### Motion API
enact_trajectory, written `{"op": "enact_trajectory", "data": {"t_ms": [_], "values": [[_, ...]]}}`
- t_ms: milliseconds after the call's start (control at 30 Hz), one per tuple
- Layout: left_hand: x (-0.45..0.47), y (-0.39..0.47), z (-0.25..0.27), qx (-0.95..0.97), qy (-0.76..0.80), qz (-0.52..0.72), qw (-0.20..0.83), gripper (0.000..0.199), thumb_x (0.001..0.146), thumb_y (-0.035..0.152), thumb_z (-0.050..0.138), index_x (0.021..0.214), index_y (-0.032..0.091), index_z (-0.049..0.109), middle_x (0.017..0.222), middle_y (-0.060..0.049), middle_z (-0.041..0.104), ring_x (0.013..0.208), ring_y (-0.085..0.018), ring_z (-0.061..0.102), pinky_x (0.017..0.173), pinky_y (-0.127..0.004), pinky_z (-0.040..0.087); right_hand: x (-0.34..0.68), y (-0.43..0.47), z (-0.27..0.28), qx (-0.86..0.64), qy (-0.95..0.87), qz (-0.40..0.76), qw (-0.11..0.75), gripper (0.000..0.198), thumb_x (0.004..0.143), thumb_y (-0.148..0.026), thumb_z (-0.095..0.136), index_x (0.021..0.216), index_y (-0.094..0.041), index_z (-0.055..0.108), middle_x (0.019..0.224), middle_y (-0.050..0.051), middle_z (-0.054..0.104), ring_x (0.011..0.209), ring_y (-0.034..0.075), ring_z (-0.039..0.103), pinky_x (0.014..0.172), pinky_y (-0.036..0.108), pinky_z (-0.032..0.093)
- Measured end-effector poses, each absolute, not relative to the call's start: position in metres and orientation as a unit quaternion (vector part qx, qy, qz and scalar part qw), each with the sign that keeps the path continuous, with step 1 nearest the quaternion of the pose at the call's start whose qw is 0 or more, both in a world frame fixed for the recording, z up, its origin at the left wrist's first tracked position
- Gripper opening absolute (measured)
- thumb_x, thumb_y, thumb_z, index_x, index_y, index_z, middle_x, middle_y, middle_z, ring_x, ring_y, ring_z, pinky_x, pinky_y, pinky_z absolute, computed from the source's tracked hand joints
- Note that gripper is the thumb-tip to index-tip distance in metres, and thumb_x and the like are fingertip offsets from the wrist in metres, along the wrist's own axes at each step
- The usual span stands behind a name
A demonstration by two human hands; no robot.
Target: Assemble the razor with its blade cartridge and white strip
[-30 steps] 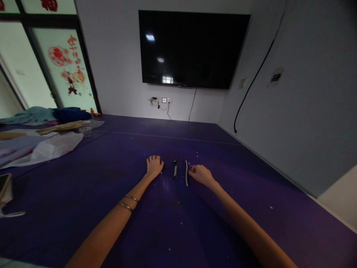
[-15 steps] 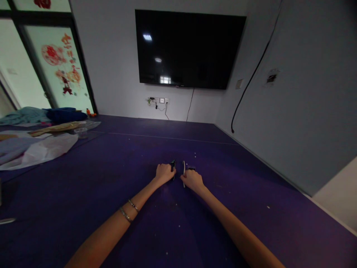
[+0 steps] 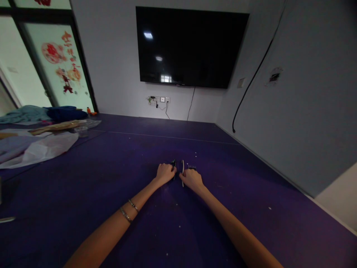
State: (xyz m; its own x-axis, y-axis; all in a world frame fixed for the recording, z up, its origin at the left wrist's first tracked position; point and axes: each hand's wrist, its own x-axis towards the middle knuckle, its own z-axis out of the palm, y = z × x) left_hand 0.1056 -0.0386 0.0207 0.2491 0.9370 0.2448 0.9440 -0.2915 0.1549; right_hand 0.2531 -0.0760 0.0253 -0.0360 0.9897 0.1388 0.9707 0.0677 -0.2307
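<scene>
Over the purple surface (image 3: 156, 230), my left hand (image 3: 165, 174) is closed on a small dark, shiny object (image 3: 173, 163), most of it covered by the fingers. Just to the right, my right hand (image 3: 192, 179) pinches a thin pale strip (image 3: 183, 166) that stands lengthwise away from me. A dark, partly see-through piece (image 3: 192, 167) shows beyond the right knuckles; whether that hand also holds it, I cannot tell. A narrow gap separates the strip from the dark object. Two bracelets (image 3: 126, 214) circle my left forearm.
At the left lie white plastic sheeting (image 3: 52, 150), a clear cup (image 3: 81, 131), a flat brown piece (image 3: 58, 127) and blue cloth (image 3: 65, 114). White specks dot the surface. Ahead, a television (image 3: 192, 48) hangs on the wall; a black cable (image 3: 252, 80) dangles at the right.
The pale strip in my right hand has shifted slightly left, towards my left hand. My left hand has barely moved. The camera view has shifted slightly.
</scene>
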Motion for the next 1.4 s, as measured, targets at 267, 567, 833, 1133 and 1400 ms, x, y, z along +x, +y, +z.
{"op": "enact_trajectory", "data": {"t_ms": [267,567,833,1133,1400], "values": [[0.069,-0.014,0.024,-0.733,-0.651,-0.185,0.064,0.038,0.087,0.037,0.032,0.09,0.016,0.064,0.101,-0.013,0.061,0.098,-0.026,0.053,0.085,-0.038,0.035,0.327,-0.051,0.03,-0.636,-0.729,0.044,0.248,0.032,0.079,-0.047,0.051,0.09,-0.02,0.064,0.091,0.007,0.065,0.084,0.02,0.061,0.073,0.029,0.044],[0.036,0.003,0.01,-0.68,-0.707,-0.188,0.045,0.035,0.086,0.036,0.032,0.097,0.017,0.059,0.107,-0.013,0.054,0.102,-0.028,0.047,0.082,-0.039,0.036,0.354,-0.029,-0.006,-0.522,-0.791,0.114,0.298,0.06,0.068,-0.039,0.067,0.121,-0.018,0.052,0.119,0.012,0.058,0.113,0.025,0.05,0.096,0.04,0.035],[0.038,0.001,0.009,-0.686,-0.702,-0.183,0.045,0.033,0.086,0.035,0.032,0.098,0.018,0.058,0.109,-0.012,0.052,0.103,-0.027,0.045,0.084,-0.039,0.035,0.357,-0.023,-0.009,-0.514,-0.792,0.145,0.296,0.058,0.069,-0.034,0.066,0.124,-0.02,0.051,0.116,0.008,0.061,0.109,0.023,0.053,0.095,0.039,0.037],[0.04,0.0,0.004,-0.687,-0.7,-0.183,0.066,0.037,0.087,0.035,0.029,0.107,0.014,0.052,0.112,-0.016,0.051,0.106,-0.028,0.045,0.086,-0.04,0.035,0.36,-0.027,-0.002,-0.524,-0.762,0.181,0.334,0.055,0.073,-0.037,0.061,0.124,-0.021,0.05,0.123,0.008,0.056,0.112,0.022,0.052,0.09,0.037,0.044],[0.039,0.008,-0.006,-0.712,-0.678,-0.16,0.087,0.045,0.088,0.034,0.027,0.125,0.013,0.043,0.139,-0.018,0.035,0.128,-0.034,0.028,0.1,-0.049,0.023,0.399,-0.033,-0.01,-0.64,-0.727,-0.004,0.248,0.039,0.084,-0.028,0.043,0.12,-0.016,0.055,0.127,0.012,0.053,0.119,0.024,0.046,0.098,0.039,0.037]]}}
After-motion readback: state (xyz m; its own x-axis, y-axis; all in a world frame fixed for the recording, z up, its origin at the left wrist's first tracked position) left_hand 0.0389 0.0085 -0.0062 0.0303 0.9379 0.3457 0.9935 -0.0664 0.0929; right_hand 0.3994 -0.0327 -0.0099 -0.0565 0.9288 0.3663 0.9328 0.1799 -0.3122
